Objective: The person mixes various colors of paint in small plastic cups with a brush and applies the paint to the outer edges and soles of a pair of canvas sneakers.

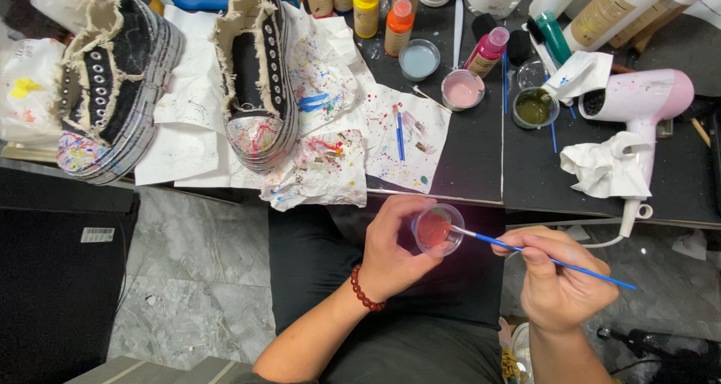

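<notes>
1. Closest to my view is my right hand [559, 290], closed in a pen grip on a thin blue paintbrush [552, 261]; my knees in dark trousers [420, 339] lie under it.
2. My left hand [398, 249], with a red bead bracelet [366, 290] at the wrist, is curled around a small clear cup [438, 230] of reddish paint, thumb and fingers on its wall, held over my lap just off the desk [481, 166] edge.
3. Key relation: the cup lies left of and slightly above my right hand. The brush's long axis runs from lower right up to the left, bristle end at the cup's rim or just inside; I cannot tell whether the bristles touch the paint.
4. Farther out on the desk: a pink paint cup [461, 91], a pale blue one [419, 59], an olive one [535, 107], a pink hair dryer [638, 98], and two paint-splattered black sneakers [255, 68] on spotted paper [398, 140].
5. Bottles along the top edge are cut off, and so is the right sleeve.
</notes>
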